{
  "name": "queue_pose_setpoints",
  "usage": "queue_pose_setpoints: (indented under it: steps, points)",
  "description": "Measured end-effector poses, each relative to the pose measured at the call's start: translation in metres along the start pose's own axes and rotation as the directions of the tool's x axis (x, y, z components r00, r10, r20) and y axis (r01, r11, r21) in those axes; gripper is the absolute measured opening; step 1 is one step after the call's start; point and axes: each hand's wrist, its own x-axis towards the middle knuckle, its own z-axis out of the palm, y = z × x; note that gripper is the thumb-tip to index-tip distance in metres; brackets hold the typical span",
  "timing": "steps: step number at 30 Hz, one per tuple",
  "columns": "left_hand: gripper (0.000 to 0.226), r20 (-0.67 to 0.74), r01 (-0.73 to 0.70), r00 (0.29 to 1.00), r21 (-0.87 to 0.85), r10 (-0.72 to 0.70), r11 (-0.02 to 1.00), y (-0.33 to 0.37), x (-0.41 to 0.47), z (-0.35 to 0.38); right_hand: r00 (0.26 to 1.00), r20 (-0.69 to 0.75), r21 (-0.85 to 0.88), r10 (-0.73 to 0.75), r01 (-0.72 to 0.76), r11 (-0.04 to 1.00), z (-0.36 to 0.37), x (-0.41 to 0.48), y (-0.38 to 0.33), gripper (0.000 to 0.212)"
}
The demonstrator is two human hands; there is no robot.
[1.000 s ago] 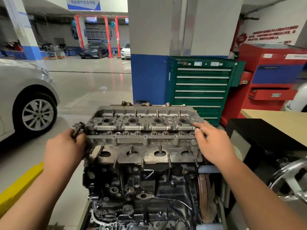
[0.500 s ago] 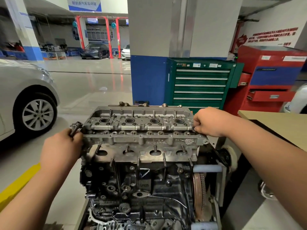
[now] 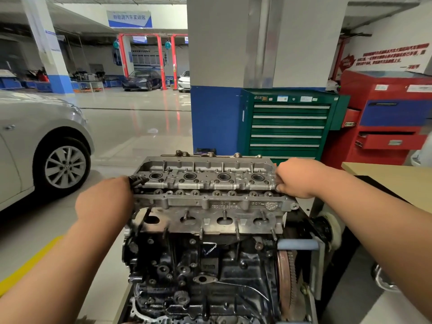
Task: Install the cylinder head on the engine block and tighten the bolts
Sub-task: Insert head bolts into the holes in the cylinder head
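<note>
A silver car (image 3: 35,148) fills the left of the workshop floor. A green tool cabinet (image 3: 287,125) and a red cabinet (image 3: 385,118) stand behind, with a tan worktop (image 3: 385,178) at the right edge.

In the centre is the black, oily engine block (image 3: 198,265), with a rusty toothed flywheel (image 3: 287,277) on its right end. The cylinder head (image 3: 210,202) sits on top of the block, spanning its full length. It is bare grey cast aluminium, noticeably cleaner than the block. Four round wells run in a row along its upper face, with smaller bores in a line in front of them. Its near side has four oval ports, threaded studs sticking out around them, and cast numbers above.

The left hand (image 3: 105,202) is closed at the head's left end, its fingers hidden behind its back, and dark bolts (image 3: 136,180) stick out of its grip. The right hand (image 3: 297,178) has its fingers curled over the head's right end, gripping the edge.
</note>
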Motion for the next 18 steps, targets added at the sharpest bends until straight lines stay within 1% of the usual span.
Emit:
queue_pose_setpoints:
  steps: [2,5,7,9,10,12,14,15,18]
  points:
    - [0.02,0.014,0.012,1.0,0.042,-0.012,0.999,0.002,0.0,-0.002,1.0,0.011,-0.005,0.01,-0.01,1.0,0.001,0.001,-0.001,0.025]
    - [0.016,0.046,0.011,0.999,0.08,-0.014,0.997,0.01,0.002,-0.005,0.999,-0.025,-0.054,0.022,-0.024,0.998,0.003,0.002,-0.004,0.028]
    - [0.017,0.027,0.0,1.0,0.072,-0.002,0.997,0.017,0.004,-0.003,0.999,-0.029,-0.069,0.02,-0.022,0.997,0.003,0.003,-0.005,0.034]
    - [0.014,-0.058,-0.058,0.997,-0.007,0.058,0.998,0.025,0.007,-0.002,1.0,0.007,-0.033,0.008,-0.008,0.999,0.001,0.002,-0.002,0.029]
    - [0.012,-0.122,-0.112,0.987,-0.062,0.104,0.992,0.029,0.009,0.001,1.0,0.029,-0.012,0.003,-0.003,1.0,0.0,0.002,-0.001,0.024]
    - [0.018,-0.226,-0.239,0.955,-0.217,0.189,0.946,0.038,0.014,0.007,0.998,0.058,0.014,0.006,-0.007,1.0,0.0,0.003,0.001,0.021]
    - [0.018,-0.248,-0.317,0.939,-0.357,0.238,0.879,0.046,0.017,0.012,0.998,0.058,0.012,0.028,-0.028,1.0,0.0,0.005,0.0,0.023]
    - [0.016,-0.235,-0.331,0.938,-0.383,0.255,0.863,0.049,0.019,0.015,0.998,0.052,0.0,0.04,-0.04,0.999,0.001,0.006,0.0,0.026]
    - [0.015,-0.2,-0.34,0.937,-0.321,0.287,0.884,0.053,0.023,0.022,0.997,0.047,-0.049,0.059,-0.057,0.997,0.003,0.008,-0.002,0.034]
